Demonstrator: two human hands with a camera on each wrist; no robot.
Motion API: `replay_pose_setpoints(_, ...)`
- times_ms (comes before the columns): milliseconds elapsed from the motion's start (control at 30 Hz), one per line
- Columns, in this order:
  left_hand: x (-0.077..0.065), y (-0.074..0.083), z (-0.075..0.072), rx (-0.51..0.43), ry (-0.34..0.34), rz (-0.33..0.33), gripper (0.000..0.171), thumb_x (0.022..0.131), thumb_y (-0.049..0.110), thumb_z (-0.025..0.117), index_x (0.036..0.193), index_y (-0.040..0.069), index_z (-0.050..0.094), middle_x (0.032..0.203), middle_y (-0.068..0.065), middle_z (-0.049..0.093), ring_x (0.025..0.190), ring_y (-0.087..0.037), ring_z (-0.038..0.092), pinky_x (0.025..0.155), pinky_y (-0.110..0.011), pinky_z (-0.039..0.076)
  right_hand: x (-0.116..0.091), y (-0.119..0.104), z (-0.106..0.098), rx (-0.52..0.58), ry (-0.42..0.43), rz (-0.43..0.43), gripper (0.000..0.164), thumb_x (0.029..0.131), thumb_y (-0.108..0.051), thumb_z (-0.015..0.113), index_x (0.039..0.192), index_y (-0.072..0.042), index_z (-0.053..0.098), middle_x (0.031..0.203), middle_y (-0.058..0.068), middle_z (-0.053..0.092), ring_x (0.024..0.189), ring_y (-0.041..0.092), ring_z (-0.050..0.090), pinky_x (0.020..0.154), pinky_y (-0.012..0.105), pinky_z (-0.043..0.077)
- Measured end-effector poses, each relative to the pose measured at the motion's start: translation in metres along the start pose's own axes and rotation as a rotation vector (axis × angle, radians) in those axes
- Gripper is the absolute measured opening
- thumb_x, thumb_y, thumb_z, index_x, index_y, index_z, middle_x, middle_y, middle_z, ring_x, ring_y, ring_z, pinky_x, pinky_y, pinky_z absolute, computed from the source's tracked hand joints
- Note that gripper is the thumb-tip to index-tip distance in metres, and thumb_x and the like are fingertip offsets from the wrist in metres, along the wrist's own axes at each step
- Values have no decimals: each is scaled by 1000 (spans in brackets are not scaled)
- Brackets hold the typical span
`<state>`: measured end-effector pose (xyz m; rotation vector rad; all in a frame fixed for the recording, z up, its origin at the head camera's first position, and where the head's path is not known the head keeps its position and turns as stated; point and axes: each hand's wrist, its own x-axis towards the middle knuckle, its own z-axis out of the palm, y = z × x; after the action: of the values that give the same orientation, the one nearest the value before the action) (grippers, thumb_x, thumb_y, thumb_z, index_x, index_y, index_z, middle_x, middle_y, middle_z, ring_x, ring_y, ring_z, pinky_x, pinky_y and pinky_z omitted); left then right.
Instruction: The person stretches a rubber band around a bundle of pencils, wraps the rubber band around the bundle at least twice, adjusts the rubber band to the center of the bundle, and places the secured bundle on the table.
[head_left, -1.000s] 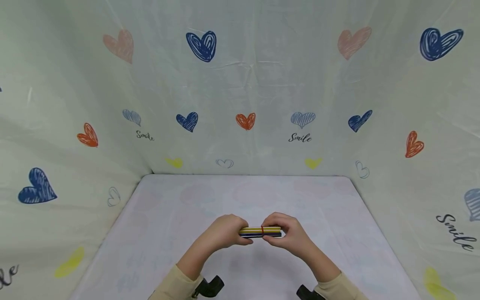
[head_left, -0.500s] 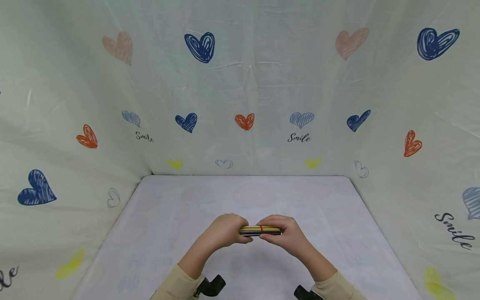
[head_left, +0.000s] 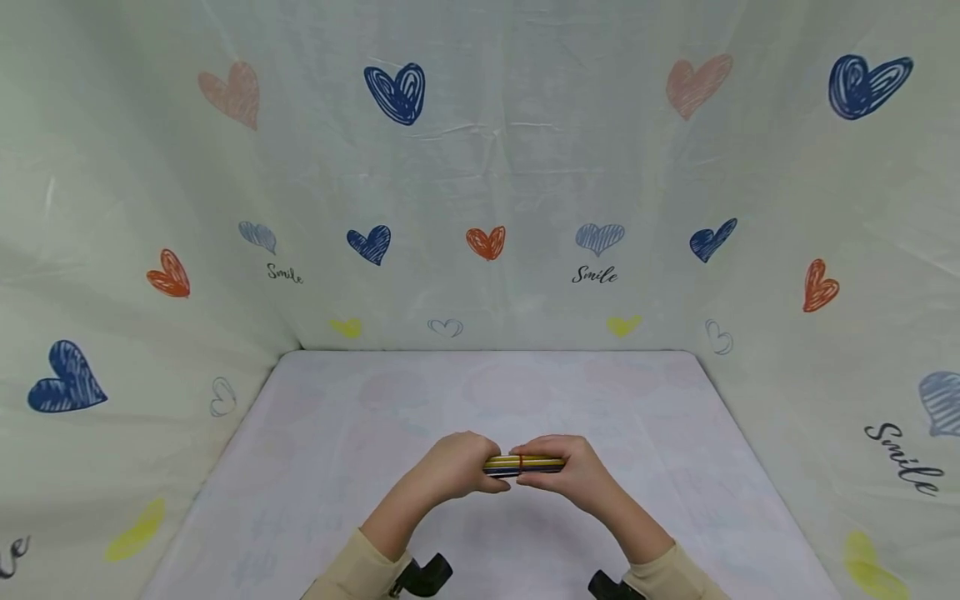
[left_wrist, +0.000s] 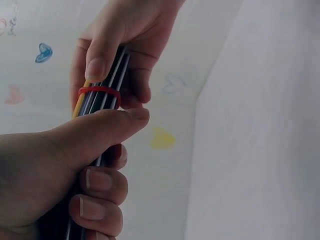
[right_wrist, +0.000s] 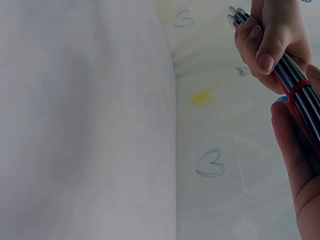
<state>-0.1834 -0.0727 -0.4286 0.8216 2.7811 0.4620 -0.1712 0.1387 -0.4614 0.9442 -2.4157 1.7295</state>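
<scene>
A bundle of slim striped pencils, yellow and dark, lies level between the two hands above the table in the head view. A red rubber band goes round it. My left hand grips one end, with thumb and fingers curled round the pencils. At the other end my right hand pinches the bundle between thumb and fingers, right at the band. Whitish pencil tips stick out past the left hand in the right wrist view. The palms hide parts of the bundle.
The white table lies under the hands. A pale curtain printed with hearts and "Smile" hangs behind it and at both sides. Black wrist mounts show below the sleeves.
My right fingers have moved left along the pencils, and the rubber band sits slightly nearer my left hand. The gap between the two hands is smaller. Both still hold the bundle.
</scene>
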Motion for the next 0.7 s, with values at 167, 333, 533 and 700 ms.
replay_pose_setpoints(167,-2,-2,-2,11,-5,-14,25,77,37,82,75,17,67,63,13,54,55,-4,49,53,-23,43,-1,-12,-3,-21,-15,-57,31,78,-3,80,108,-2,72,102,8,70,88,13,64,69,30,55)
replay_pose_setpoints(333,-5,-4,-3,1,-30,-17,26,76,38,83,77,19,66,64,14,54,56,-4,49,54,-23,43,-2,-5,-3,52,-20,-9,28,79,-4,79,106,-1,73,98,8,69,78,12,64,62,30,54)
replay_pose_setpoints(533,-8,-9,-4,31,-34,25,31,72,38,87,84,21,64,66,16,53,56,-4,49,55,-23,42,-1,1,-2,78,-40,69,28,79,-7,80,105,0,74,98,7,69,72,12,65,60,29,53)
replay_pose_setpoints(700,-12,-17,-5,51,-7,34,34,70,38,88,90,22,64,69,17,54,61,-3,49,58,-24,42,1,-1,-4,96,-49,138,26,80,-2,78,106,3,73,100,11,69,72,13,65,62,29,54)
